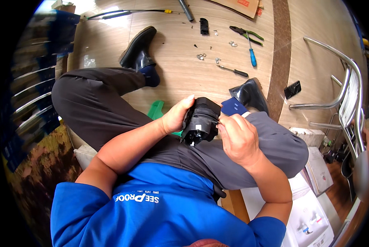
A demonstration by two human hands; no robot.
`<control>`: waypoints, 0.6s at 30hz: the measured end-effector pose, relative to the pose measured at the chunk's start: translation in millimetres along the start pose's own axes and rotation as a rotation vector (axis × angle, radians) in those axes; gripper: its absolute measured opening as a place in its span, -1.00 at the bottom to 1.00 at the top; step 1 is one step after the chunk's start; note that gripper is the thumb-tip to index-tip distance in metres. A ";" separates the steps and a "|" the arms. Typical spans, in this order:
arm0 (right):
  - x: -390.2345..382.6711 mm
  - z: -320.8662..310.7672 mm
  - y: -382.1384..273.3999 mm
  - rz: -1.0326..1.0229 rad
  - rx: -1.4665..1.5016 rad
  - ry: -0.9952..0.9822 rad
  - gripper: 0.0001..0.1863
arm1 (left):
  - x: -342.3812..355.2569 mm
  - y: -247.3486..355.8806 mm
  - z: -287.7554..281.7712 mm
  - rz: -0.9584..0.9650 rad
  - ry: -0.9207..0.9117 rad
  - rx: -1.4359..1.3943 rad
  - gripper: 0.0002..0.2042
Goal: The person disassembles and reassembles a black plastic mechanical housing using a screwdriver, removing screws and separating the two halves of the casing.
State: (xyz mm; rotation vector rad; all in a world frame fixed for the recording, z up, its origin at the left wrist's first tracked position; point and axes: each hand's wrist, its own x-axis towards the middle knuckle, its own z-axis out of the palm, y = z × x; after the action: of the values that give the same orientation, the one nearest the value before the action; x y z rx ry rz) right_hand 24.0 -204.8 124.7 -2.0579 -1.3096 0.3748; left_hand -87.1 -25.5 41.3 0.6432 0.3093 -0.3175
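Over my lap I see a black plastic housing (pixel 206 108) with a rounded middle, a small white patch and an opening at its near end with small pale parts inside. My left hand (pixel 177 116) grips it along its left side, thumb up by the far corner. At its right side my right hand (pixel 238 133) is closed in a pinch, fingertips close against the housing. Whatever sits between those fingertips is too small to make out. Below and behind the left hand, a green plastic piece (pixel 155 110) shows in part.
On the tiled floor ahead lie green-handled pliers (pixel 247 34), a blue-handled screwdriver (pixel 252 55), a black-handled screwdriver (pixel 238 73), a black plastic part (pixel 204 26) and several small metal bits. A phone (pixel 292 89) lies near a metal-framed chair (pixel 349 90) at right.
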 end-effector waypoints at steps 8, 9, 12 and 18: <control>8.7 -9.5 5.9 -0.100 0.056 -0.083 -0.80 | 0.1 29.9 -1.3 0.183 -0.100 0.416 -0.03; 7.5 -8.3 5.3 -0.123 0.028 -0.050 -0.79 | -0.2 30.9 -0.2 0.196 -0.100 0.420 -0.03; 7.4 -4.4 5.6 -0.158 0.021 -0.002 -0.77 | -0.9 31.4 0.7 0.227 -0.099 0.421 -0.04; 15.8 -15.9 -5.1 -0.144 0.020 -0.112 -0.77 | -5.3 45.5 -0.8 0.314 -0.170 0.444 -0.24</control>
State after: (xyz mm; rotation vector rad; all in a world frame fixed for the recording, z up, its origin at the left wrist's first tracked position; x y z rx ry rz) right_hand 36.5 -195.4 141.5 -1.9362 -1.5057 0.4417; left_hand -74.7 10.4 67.0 1.0801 -0.0325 -0.1363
